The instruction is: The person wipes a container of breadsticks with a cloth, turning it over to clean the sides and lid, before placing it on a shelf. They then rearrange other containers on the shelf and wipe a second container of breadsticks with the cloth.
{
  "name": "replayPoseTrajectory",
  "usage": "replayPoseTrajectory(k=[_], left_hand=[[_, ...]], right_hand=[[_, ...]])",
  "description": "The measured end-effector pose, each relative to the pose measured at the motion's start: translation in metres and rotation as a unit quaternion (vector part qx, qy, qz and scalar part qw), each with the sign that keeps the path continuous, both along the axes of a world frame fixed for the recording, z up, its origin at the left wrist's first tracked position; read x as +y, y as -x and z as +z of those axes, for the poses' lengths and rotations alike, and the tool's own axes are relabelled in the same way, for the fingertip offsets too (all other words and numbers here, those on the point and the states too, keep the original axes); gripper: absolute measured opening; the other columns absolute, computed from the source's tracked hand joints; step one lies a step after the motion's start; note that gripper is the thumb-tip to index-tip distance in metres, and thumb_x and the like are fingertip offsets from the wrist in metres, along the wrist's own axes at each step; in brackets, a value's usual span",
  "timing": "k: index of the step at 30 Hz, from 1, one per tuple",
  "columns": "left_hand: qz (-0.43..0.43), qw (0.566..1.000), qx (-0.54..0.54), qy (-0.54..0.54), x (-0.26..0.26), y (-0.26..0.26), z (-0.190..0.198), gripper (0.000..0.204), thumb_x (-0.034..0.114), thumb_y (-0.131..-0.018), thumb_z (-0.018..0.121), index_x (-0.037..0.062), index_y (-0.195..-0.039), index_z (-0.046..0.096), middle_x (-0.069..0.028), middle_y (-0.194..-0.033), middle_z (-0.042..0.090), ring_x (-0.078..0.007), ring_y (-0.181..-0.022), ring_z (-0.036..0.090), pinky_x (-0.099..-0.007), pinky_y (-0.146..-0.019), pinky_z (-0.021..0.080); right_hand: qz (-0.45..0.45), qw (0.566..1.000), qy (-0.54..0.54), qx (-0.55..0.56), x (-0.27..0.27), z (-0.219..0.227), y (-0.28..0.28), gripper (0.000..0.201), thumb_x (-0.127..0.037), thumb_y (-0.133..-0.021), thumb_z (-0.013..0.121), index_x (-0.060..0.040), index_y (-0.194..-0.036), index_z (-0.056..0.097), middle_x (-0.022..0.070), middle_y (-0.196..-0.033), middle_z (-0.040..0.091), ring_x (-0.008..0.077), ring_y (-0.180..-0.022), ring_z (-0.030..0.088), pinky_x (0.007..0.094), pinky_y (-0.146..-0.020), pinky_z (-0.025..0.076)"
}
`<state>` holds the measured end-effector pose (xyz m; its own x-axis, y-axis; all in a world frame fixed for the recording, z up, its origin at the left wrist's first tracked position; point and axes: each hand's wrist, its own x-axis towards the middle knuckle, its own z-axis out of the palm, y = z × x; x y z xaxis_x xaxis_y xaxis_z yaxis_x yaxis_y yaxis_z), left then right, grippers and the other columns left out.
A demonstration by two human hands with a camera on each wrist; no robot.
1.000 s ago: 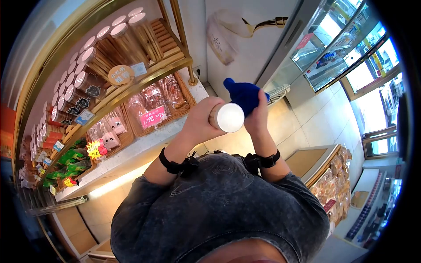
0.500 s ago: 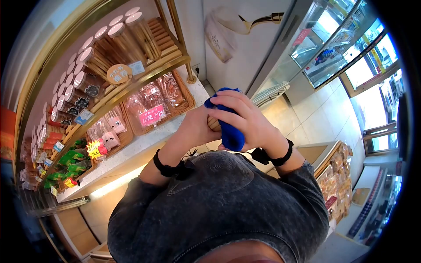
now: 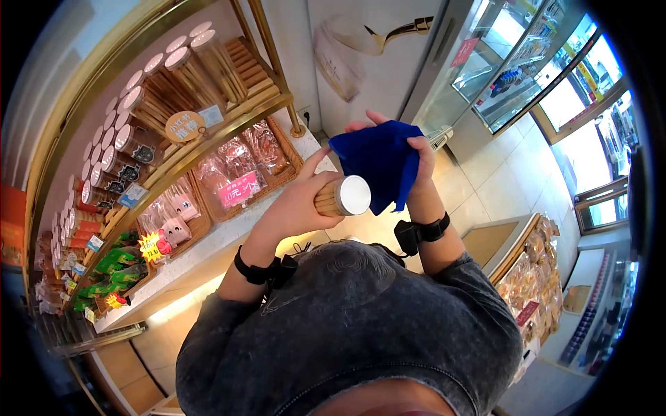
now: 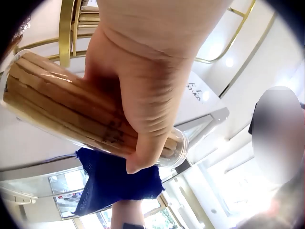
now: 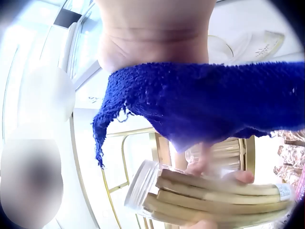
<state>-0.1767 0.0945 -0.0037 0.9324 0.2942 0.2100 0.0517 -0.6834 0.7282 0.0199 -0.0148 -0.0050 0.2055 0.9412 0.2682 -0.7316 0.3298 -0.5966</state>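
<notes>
In the head view my left hand [image 3: 295,208] grips a clear cylindrical jar [image 3: 327,201] packed with long tan breadsticks, its white lid [image 3: 354,195] facing up and to the right. The thumb lies across the jar wall [image 4: 62,93] in the left wrist view. A blue cloth [image 3: 378,163] with frayed edges spreads over my right hand [image 3: 425,173], the thumb over one edge and fingertips showing beyond the far side. The cloth [image 5: 200,95] covers most of that hand in the right wrist view, apart from the jar [image 5: 214,195] there.
At the left, a gold-framed shelf [image 3: 246,111] bears several white-lidded jars [image 3: 218,62] of sticks. Below it, a wicker basket [image 3: 291,156] of wrapped pastries stands on a pale counter [image 3: 309,142]. Packaged goods fill a display [image 3: 531,284] at right. A glass-fronted cabinet [image 3: 479,69] stands beyond.
The cloth went over the jar's lid end half a second ago, with my right hand around it. Now the right hand has drawn away to the right, the cloth spread and the lid bare.
</notes>
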Motion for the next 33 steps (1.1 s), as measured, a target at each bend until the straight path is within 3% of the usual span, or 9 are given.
replayPoseTrajectory(k=[4, 8, 11, 17, 19, 23, 28, 31, 33], left_hand=[[-0.041, 0.983, -0.082, 0.157, 0.011, -0.009, -0.005, 0.068, 0.017, -0.058, 0.079, 0.0056, -0.12, 0.055, -0.0169, -0.151, 0.021, -0.0311, -0.123, 0.048, -0.0361, -0.097, 0.042], [-0.055, 0.937, 0.008, 0.345, 0.021, 0.001, -0.009, 0.062, 0.014, -0.062, 0.079, 0.0017, -0.117, 0.053, -0.0114, -0.12, 0.056, -0.0188, -0.105, 0.056, -0.0338, -0.091, 0.045], [-0.03, 0.948, -0.038, 0.316, 0.025, 0.004, -0.001, 0.056, 0.013, -0.064, 0.079, 0.0021, -0.114, 0.055, -0.006, -0.102, 0.063, -0.0151, -0.095, 0.059, -0.0321, -0.085, 0.048], [-0.024, 0.938, -0.076, 0.338, 0.032, 0.007, 0.012, 0.053, 0.01, -0.066, 0.076, 0.0003, -0.113, 0.054, -0.0067, -0.095, 0.064, -0.0159, -0.086, 0.063, -0.0313, -0.079, 0.051], [-0.002, 0.928, -0.084, 0.364, 0.031, 0.006, 0.011, 0.062, 0.013, -0.064, 0.076, -0.0016, -0.12, 0.051, -0.0087, -0.098, 0.063, -0.017, -0.086, 0.063, -0.0321, -0.079, 0.051], [0.044, 0.912, -0.11, 0.393, 0.038, 0.008, 0.004, 0.067, 0.014, -0.066, 0.073, -0.0033, -0.126, 0.048, -0.01, -0.1, 0.062, -0.0187, -0.084, 0.064, -0.0332, -0.078, 0.052], [0.004, 0.893, -0.089, 0.441, 0.048, 0.007, -0.014, 0.075, 0.021, -0.065, 0.076, -0.0048, -0.128, 0.044, -0.013, -0.1, 0.062, -0.0218, -0.082, 0.064, -0.0347, -0.075, 0.053], [-0.006, 0.872, -0.105, 0.478, 0.055, 0.007, -0.022, 0.075, 0.02, -0.066, 0.075, -0.005, -0.129, 0.043, -0.0128, -0.096, 0.062, -0.0226, -0.081, 0.064, -0.035, -0.077, 0.052], [-0.016, 0.857, -0.115, 0.502, 0.057, 0.01, -0.028, 0.073, 0.019, -0.067, 0.074, -0.0047, -0.129, 0.043, -0.0123, -0.098, 0.062, -0.0222, -0.084, 0.063, -0.0348, -0.079, 0.052]], right_hand=[[0.032, 0.999, 0.019, 0.017, 0.001, 0.0, 0.007, 0.08, -0.038, -0.074, 0.047, 0.0058, -0.139, 0.031, 0.0258, -0.135, 0.043, 0.0368, -0.124, 0.045, 0.0447, -0.105, 0.035], [0.051, 0.999, 0.003, -0.012, 0.003, -0.007, 0.0, 0.08, -0.035, -0.072, 0.051, 0.0056, -0.139, 0.031, 0.0245, -0.136, 0.043, 0.0347, -0.124, 0.045, 0.0439, -0.105, 0.035], [0.051, 0.983, -0.002, -0.178, 0.004, -0.023, -0.023, 0.078, -0.03, -0.074, 0.059, 0.0037, -0.139, 0.033, 0.0201, -0.137, 0.044, 0.0297, -0.125, 0.045, 0.0411, -0.106, 0.034], [0.04, 0.987, 0.115, -0.103, 0.007, -0.059, -0.016, 0.057, -0.034, -0.088, 0.06, 0.0014, -0.13, 0.046, 0.012, -0.122, 0.056, 0.0185, -0.108, 0.056, 0.0317, -0.092, 0.044], [-0.028, 0.96, 0.21, -0.183, 0.011, -0.062, -0.012, 0.026, -0.011, -0.09, 0.057, 0.0016, -0.113, 0.059, 0.0036, -0.099, 0.063, 0.0089, -0.085, 0.059, 0.0213, -0.075, 0.048], [-0.14, 0.921, 0.213, -0.295, 0.008, -0.044, -0.021, 0.016, -0.013, -0.088, 0.062, -0.0009, -0.098, 0.061, -0.0007, -0.081, 0.061, 0.0052, -0.072, 0.055, 0.0193, -0.065, 0.044], [-0.047, 0.827, 0.254, -0.5, 0.007, 0.003, -0.02, 0.021, -0.02, -0.082, 0.069, -0.0011, -0.09, 0.063, 0.0003, -0.07, 0.058, 0.0066, -0.064, 0.052, 0.0219, -0.06, 0.043], [-0.046, 0.773, 0.238, -0.587, 0.013, 0.015, -0.023, 0.016, -0.014, -0.083, 0.067, -0.0007, -0.091, 0.062, -0.0028, -0.07, 0.058, 0.0055, -0.064, 0.052, 0.021, -0.058, 0.042], [-0.185, 0.737, 0.031, -0.65, 0.022, 0.011, -0.028, 0.014, -0.013, -0.086, 0.062, -0.0005, -0.092, 0.062, -0.0007, -0.074, 0.059, 0.0065, -0.067, 0.053, 0.023, -0.061, 0.044]])
